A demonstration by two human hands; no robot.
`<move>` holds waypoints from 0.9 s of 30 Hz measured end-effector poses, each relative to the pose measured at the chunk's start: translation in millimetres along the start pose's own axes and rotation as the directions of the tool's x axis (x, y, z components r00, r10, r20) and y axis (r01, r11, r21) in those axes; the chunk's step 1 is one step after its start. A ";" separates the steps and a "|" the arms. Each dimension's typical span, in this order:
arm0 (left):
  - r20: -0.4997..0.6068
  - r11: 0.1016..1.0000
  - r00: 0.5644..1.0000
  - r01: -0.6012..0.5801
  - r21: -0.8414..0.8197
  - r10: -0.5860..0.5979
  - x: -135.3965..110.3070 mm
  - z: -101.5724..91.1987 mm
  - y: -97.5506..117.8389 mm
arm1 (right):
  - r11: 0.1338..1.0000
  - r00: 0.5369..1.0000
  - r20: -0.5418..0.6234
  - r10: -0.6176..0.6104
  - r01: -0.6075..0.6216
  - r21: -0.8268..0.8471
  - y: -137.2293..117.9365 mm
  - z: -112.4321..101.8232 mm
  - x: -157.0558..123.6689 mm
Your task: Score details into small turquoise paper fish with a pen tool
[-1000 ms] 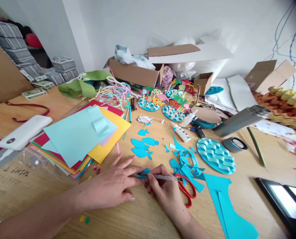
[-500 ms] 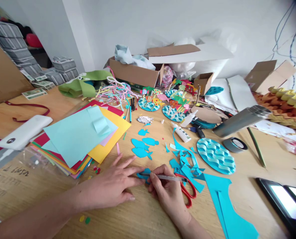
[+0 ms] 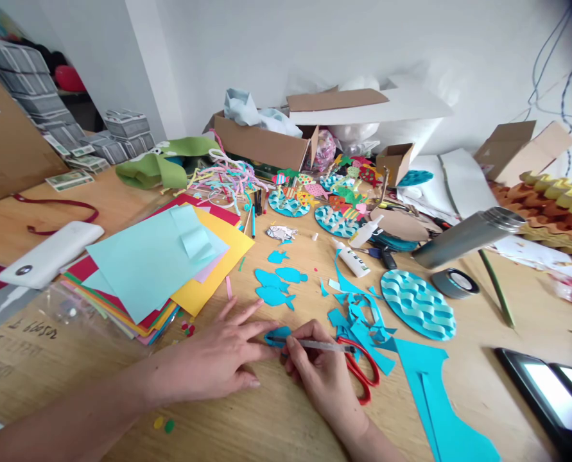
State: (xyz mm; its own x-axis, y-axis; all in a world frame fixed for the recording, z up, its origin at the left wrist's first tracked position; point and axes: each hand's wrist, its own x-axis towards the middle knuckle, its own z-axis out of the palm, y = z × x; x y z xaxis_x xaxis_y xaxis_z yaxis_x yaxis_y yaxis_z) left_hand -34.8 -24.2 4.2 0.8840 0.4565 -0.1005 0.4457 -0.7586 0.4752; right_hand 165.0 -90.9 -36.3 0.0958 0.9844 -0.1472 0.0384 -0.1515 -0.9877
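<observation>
Pinched in my right hand [image 3: 319, 366] is a pen [image 3: 314, 345], its tip on a small blue paper cutout [image 3: 280, 334]. My left hand [image 3: 225, 353] lies on the wood with fingers spread, its fingertips touching the cutout's left edge. Part of that cutout is hidden under my fingers. Just beyond lie several blue paper fish [image 3: 273, 296] and a white patterned fish [image 3: 282, 232]. Red-handled scissors [image 3: 367, 372] rest right of my right hand, partly beneath blue paper scraps [image 3: 363, 321].
On the left is a stack of coloured paper [image 3: 146, 263] beside a white power bank [image 3: 49, 253]. A wavy blue oval [image 3: 418, 303], glue bottles [image 3: 352, 258] and a steel flask [image 3: 468, 236] stand or lie to the right. Decorated fish pieces [image 3: 346, 192] and cardboard boxes [image 3: 266, 140] are at the back.
My right hand and the pen have shifted slightly left along the blue cutout. My left hand stays in place. The camera view has moved a little.
</observation>
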 end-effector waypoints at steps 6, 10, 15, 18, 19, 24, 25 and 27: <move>0.038 1.000 0.999 0.027 0.000 -0.027 -1.1 -0.9 0.8 | 0.999 0.999 -0.033 -0.015 0.016 0.029 -0.1 -0.6 -1.2; -0.006 1.000 1.000 0.001 0.000 -0.001 -2.3 2.5 -1.6 | 0.998 0.996 -0.079 -0.035 0.039 0.049 0.5 -1.6 -0.9; -0.008 1.000 1.000 0.006 0.000 -0.006 -2.5 3.7 -3.0 | 1.000 0.998 -0.067 -0.015 0.016 0.004 1.0 -1.3 0.7; 0.003 1.000 1.000 0.010 -0.003 -0.010 -2.2 1.9 -2.2 | 1.000 0.997 -0.071 -0.015 0.014 -0.015 1.1 -1.2 1.1; 0.011 1.000 1.000 0.014 -0.003 -0.014 -2.0 1.2 -1.7 | 1.000 0.997 -0.072 -0.014 0.012 -0.018 1.3 -1.2 1.1; 0.057 0.999 0.997 0.046 -0.004 -0.046 -0.4 -2.4 0.9 | 1.000 0.998 -0.065 -0.003 0.003 -0.008 2.7 -1.0 0.7; 0.063 0.999 0.997 0.046 -0.004 -0.046 0.0 -3.1 1.5 | 1.000 0.998 -0.061 0.000 0.000 -0.005 2.8 -0.9 0.7; 0.073 0.999 0.996 0.047 0.003 -0.047 0.5 -4.0 2.6 | 1.000 0.998 -0.054 0.007 -0.007 -0.004 2.9 -0.8 0.8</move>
State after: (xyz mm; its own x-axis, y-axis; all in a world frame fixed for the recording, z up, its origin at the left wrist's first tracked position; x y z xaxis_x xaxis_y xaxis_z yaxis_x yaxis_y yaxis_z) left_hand -33.8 -24.0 8.9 0.8701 0.4561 -0.1865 0.4869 -0.7378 0.4676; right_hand 165.9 -90.6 -39.2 0.1500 0.9771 -0.1510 0.0415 -0.1588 -0.9864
